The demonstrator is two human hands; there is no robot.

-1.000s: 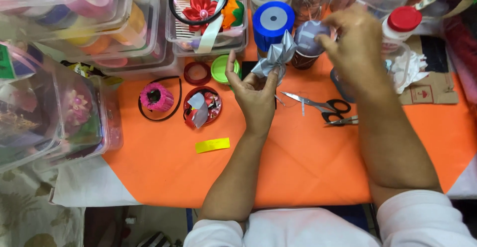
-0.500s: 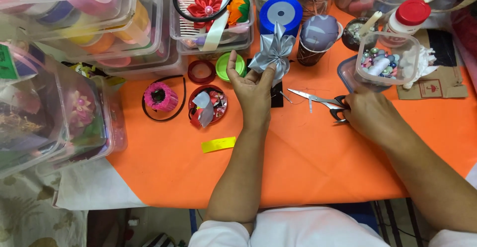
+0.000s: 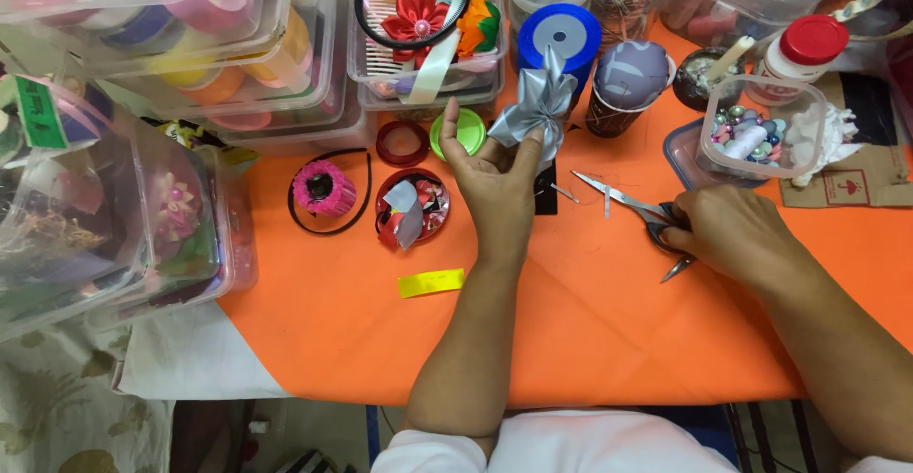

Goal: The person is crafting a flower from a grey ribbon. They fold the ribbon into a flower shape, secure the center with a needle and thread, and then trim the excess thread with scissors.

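Note:
My left hand [image 3: 496,180] is raised over the orange table cover [image 3: 571,330] and pinches a silver-grey ribbon bow [image 3: 538,109] between thumb and fingers. My right hand [image 3: 732,235] rests on the table further right, its fingers closed over the handles of a pair of scissors [image 3: 632,205]. The scissor blades point left toward the bow and lie flat on the cover.
A blue ribbon spool [image 3: 561,34], a grey-topped cup [image 3: 628,74] and a clear box of beads [image 3: 761,131] stand behind the hands. Clear boxes of ribbon and flowers [image 3: 143,197] crowd the left. A yellow strip [image 3: 431,283], a red lid of scraps [image 3: 412,209] and a pink-flowered headband [image 3: 323,191] lie nearby.
My right hand left the grey-topped cup near the bow, came down to the right and closed on the scissors. My left hand kept holding the bow up.

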